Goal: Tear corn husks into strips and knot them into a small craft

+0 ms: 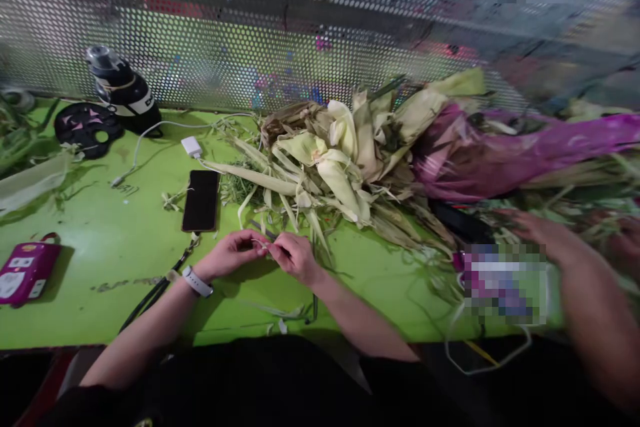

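Observation:
My left hand (233, 255), with a white watch band on its wrist, pinches a thin pale strip (259, 244) that looks like a piece of plant fibre. Close against it, my right hand (295, 257) is closed with its thumb and fingertips on the same strip. Both hands hover low over the green table (240, 300). Just beyond them lies a heap of corn husks (345, 173), pale yellow and brown, with loose shreds (320, 237) reaching toward my right hand. The ends of the strip are too small to make out.
Left of the husks lie a phone (200, 200) with a strap, a white charger (191, 147) with its cable, a black bottle (125, 93) and a magenta box (30, 270). A magenta plastic bag (475, 150) and another person's arm (585, 280) are at the right. Perforated metal (210, 60) closes the back.

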{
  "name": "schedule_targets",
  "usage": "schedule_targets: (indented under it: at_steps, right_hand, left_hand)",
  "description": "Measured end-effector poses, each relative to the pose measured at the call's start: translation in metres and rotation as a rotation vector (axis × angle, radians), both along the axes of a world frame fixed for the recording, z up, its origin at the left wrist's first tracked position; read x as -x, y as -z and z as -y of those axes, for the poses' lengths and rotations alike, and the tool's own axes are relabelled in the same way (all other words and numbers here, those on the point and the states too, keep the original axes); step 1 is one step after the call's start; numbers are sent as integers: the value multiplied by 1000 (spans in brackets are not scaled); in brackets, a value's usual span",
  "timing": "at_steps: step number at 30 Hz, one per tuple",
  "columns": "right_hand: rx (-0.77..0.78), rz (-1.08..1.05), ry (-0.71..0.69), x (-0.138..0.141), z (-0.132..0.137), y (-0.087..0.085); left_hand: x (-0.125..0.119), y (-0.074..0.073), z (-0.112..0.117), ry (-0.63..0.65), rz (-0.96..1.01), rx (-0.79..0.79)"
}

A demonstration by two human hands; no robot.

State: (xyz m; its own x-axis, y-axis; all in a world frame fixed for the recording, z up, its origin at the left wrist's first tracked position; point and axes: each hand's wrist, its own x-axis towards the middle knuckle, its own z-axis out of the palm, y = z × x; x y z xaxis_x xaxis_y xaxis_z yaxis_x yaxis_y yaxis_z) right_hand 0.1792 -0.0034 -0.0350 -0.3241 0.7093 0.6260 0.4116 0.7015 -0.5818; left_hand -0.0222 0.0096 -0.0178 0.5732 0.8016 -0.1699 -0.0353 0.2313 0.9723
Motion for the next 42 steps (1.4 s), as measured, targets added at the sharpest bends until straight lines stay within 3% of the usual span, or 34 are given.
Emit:
schedule_targets:
  at_steps: [7,13,20,23,33,42]
  right_hand:
    - [-35,33,9,3,1,-3]
    - [-28,29,4,4,4,-1]
    - [-43,29,-17,4,3,0]
    - [-61,41,-24,4,2,1]
    - [31,102,40,-1,0,3]
    - [-6,146,41,0,-2,6]
  left_hand:
    - [0,1,0,35,70,29]
    - [0,4,-2,-7,63,21]
    - [1,4,-1,-1,87,216]
    - [1,5,0,12,95,231]
    - [-3,2,-1,77,3,65]
    - [-4,-1,-3,68,-223,-290]
